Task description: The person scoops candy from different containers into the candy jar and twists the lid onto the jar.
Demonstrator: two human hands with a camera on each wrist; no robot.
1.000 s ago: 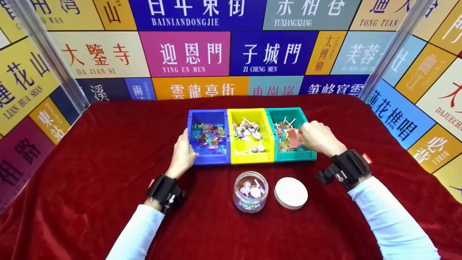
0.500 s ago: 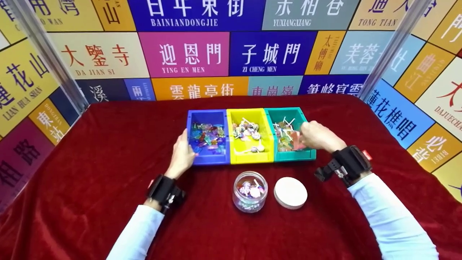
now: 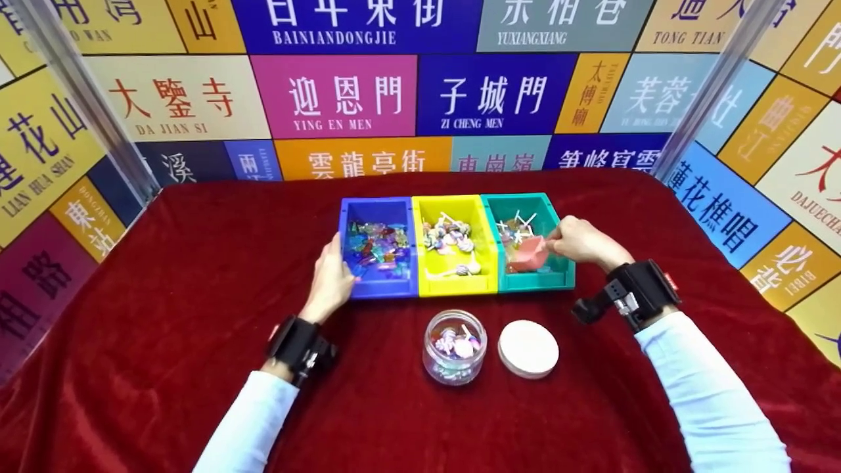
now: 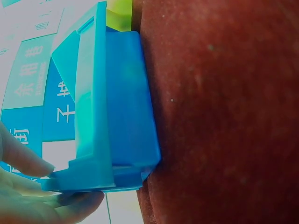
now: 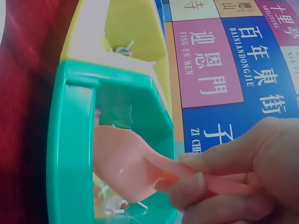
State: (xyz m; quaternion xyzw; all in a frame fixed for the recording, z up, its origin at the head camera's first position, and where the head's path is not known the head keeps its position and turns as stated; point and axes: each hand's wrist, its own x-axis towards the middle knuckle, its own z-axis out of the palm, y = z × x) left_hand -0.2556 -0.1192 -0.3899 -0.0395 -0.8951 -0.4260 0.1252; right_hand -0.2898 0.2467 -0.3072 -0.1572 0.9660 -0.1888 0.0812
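My right hand (image 3: 585,243) grips the handle of a pink scoop (image 5: 124,161), whose bowl is tilted down inside the green bin (image 3: 537,282). Small wrapped pieces and white sticks lie around the scoop; what its bowl holds is hidden. At the other end of the row, my left hand (image 3: 332,282) pinches the rim of the blue bin (image 4: 128,98) between thumb and fingers. Shiny, see-through coloured pieces (image 3: 378,246) fill part of that bin. Between the two stands the yellow bin (image 3: 458,287) with several small lollipops (image 3: 450,236).
In front of the bins an uncovered clear jar (image 3: 454,368) holds lollipops and other small pieces. Its white lid (image 3: 529,348) lies to the right of it. A dark red cloth (image 3: 197,315) covers the table, and printed panels stand behind.
In the green bin the pink scoop dipped toward the front, then shifted slightly left and turned, so more of its bowl shows. The left hand stays at the blue bin.
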